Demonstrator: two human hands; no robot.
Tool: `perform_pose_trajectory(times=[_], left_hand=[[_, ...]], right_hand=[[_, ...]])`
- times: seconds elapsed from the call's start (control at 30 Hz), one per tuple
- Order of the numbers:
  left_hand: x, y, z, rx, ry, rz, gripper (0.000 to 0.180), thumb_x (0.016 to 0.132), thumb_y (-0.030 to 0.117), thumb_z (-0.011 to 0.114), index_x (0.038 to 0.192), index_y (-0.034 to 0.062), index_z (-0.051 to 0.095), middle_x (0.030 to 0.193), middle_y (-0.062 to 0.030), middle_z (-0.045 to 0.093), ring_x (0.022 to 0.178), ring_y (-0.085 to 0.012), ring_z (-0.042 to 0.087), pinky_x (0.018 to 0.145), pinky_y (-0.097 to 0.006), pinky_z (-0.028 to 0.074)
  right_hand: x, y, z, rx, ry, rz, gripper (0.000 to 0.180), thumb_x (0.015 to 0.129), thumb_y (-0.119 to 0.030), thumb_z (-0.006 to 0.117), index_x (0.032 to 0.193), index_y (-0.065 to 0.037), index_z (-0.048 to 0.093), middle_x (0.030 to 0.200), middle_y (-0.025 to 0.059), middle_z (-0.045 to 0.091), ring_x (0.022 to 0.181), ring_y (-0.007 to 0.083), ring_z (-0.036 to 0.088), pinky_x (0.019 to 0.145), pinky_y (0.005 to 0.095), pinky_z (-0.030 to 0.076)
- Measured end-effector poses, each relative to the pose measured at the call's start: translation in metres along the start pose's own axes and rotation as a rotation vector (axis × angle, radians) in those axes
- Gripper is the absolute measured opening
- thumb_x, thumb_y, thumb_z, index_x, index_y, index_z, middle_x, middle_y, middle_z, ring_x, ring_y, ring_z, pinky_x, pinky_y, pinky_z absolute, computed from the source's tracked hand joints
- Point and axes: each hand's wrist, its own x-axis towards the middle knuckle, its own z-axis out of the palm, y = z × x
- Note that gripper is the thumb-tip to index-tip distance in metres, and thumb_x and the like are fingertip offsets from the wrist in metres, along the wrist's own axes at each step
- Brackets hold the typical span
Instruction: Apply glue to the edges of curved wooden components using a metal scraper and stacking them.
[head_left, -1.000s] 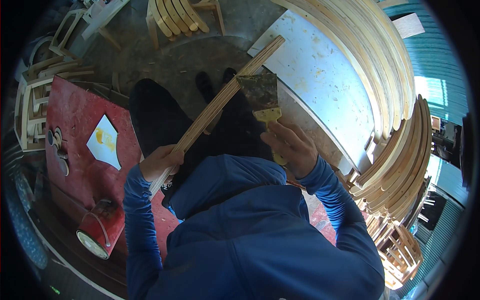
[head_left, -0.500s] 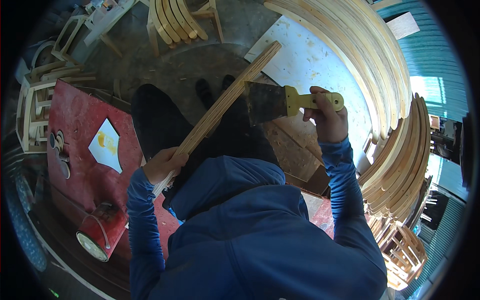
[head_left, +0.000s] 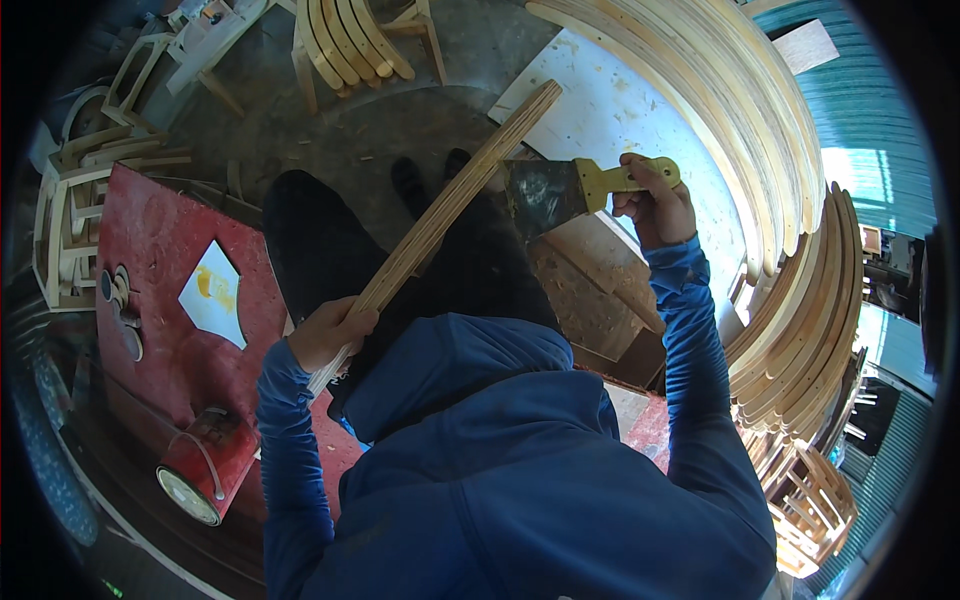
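Observation:
Across my lap runs a long wooden strip (head_left: 445, 215) with layered grain, slanting from lower left to upper right. My left hand (head_left: 330, 332) is closed around its near end. In my right hand (head_left: 660, 205) is a putty knife (head_left: 548, 196) with a yellow handle and a broad, smeared dark blade. The blade lies to the right of the strip, its front edge close to the wood; whether they touch I cannot tell.
On the red board (head_left: 150, 240) at left lie a white card (head_left: 212, 292) with yellow paste and several round discs (head_left: 122, 295). A red can (head_left: 208, 465) lies tilted nearby. Curved wooden slats (head_left: 745, 110) are stacked at right, beside a white panel (head_left: 610, 110).
The putty knife has shifted slightly right, away from the strip, and its blade has turned so that it catches more light. My left hand and the strip have hardly moved.

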Motion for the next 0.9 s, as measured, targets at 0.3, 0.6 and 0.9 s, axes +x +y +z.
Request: perform_pose_trajectory(times=[0.3, 0.6, 0.9], left_hand=[[0.001, 0.000, -0.002, -0.062, -0.021, -0.004, 0.036, 0.100, 0.041, 0.058, 0.100, 0.0053, 0.054, 0.061, 0.0016, 0.046, 0.044, -0.0092, 0.046, 0.041, -0.026, 0.039], [0.002, -0.001, -0.005, -0.048, -0.023, -0.006, 0.036, 0.099, 0.041, 0.059, 0.098, 0.0060, 0.053, 0.062, 0.0013, 0.047, 0.044, -0.0096, 0.047, 0.041, -0.026, 0.039], [0.001, 0.002, 0.003, 0.042, -0.011, 0.029, 0.041, 0.098, 0.046, 0.061, 0.099, 0.0062, 0.053, 0.064, 0.0012, 0.047, 0.046, -0.0091, 0.047, 0.042, -0.026, 0.041]], right_hand=[[0.025, 0.015, 0.000, -0.012, -0.042, 0.043, 0.033, 0.096, -0.014, 0.063, 0.118, 0.009, 0.062, 0.089, 0.0174, 0.070, 0.067, 0.0225, 0.070, 0.062, 0.0326, 0.062], [0.024, 0.001, 0.013, -0.041, -0.085, -0.001, 0.032, 0.094, -0.012, 0.063, 0.117, 0.010, 0.062, 0.088, 0.0181, 0.068, 0.066, 0.0240, 0.070, 0.062, 0.0342, 0.062], [-0.010, -0.044, 0.062, -1.184, -0.320, -0.987, 0.021, 0.083, 0.000, 0.068, 0.104, -0.003, 0.068, 0.105, 0.0127, 0.071, 0.087, 0.0301, 0.070, 0.077, 0.0337, 0.059]])
